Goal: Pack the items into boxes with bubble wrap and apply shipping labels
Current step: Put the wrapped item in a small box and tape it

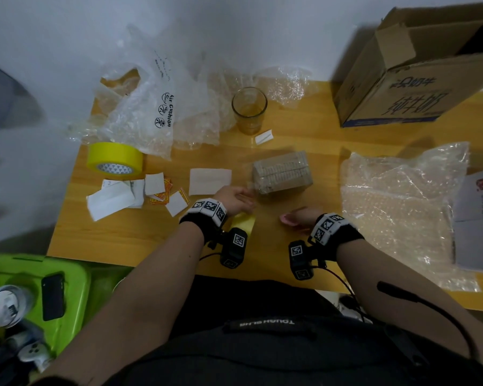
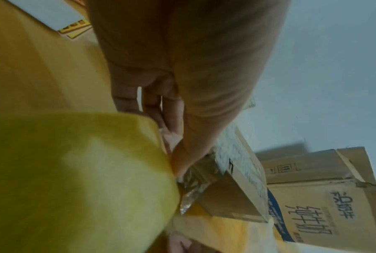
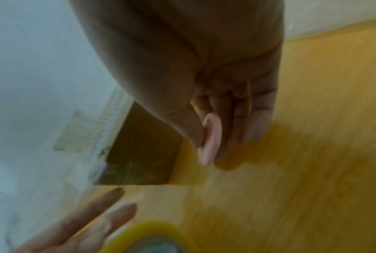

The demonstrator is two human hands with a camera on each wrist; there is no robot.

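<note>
A small brown cardboard box [image 1: 282,174], partly covered in clear film, lies in the middle of the wooden table [image 1: 140,235]. Just in front of its left end, my left hand [image 1: 236,197] pinches a strip of yellow tape [image 1: 244,222]. In the left wrist view the yellow tape strip [image 2: 74,171] fills the foreground and the small box [image 2: 232,184] lies beyond my fingers. My right hand [image 1: 297,218], near the box's front, pinches a small pink oval object [image 3: 211,138] between thumb and fingers.
A yellow tape roll [image 1: 115,160] and loose labels [image 1: 162,190] lie at the left, and a white sheet [image 1: 209,181] sits beside the box. An empty glass [image 1: 248,110] stands behind. An open carton [image 1: 418,71] stands at the back right. Bubble wrap [image 1: 402,207] covers the right side.
</note>
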